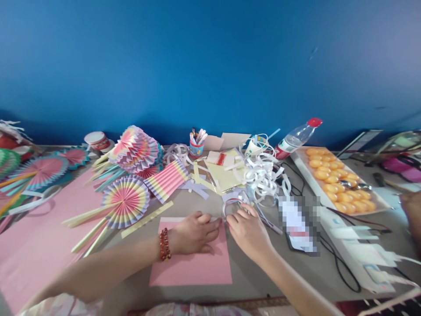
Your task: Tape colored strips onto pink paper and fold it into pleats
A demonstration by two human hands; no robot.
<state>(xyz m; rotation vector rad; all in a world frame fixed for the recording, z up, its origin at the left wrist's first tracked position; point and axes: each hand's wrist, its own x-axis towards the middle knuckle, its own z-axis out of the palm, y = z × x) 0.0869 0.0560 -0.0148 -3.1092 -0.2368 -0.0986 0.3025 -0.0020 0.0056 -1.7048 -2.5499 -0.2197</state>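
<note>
A pink sheet of paper [197, 274] lies on the grey table, with a pale strip [173, 219] along its far edge. My left hand [197, 232], with a red bead bracelet at the wrist, rests on this sheet. Its fingers are bent but apart, the index fingertip touching the strip near the sheet's far right corner. Just to the right, my right hand [248, 230] has its fingers closed around a thin ring-shaped roll of tape [226, 202]. Part of the roll is hidden behind the fingers.
Folded paper fans [123, 202] lie at left on a large pink sheet [19, 245]. Curled white strips [263, 175], a pen cup [196, 149] and a bottle [294, 140] stand behind. At right are a phone [297, 226], a power strip [358, 254] and a tray [383, 208] of orange balls.
</note>
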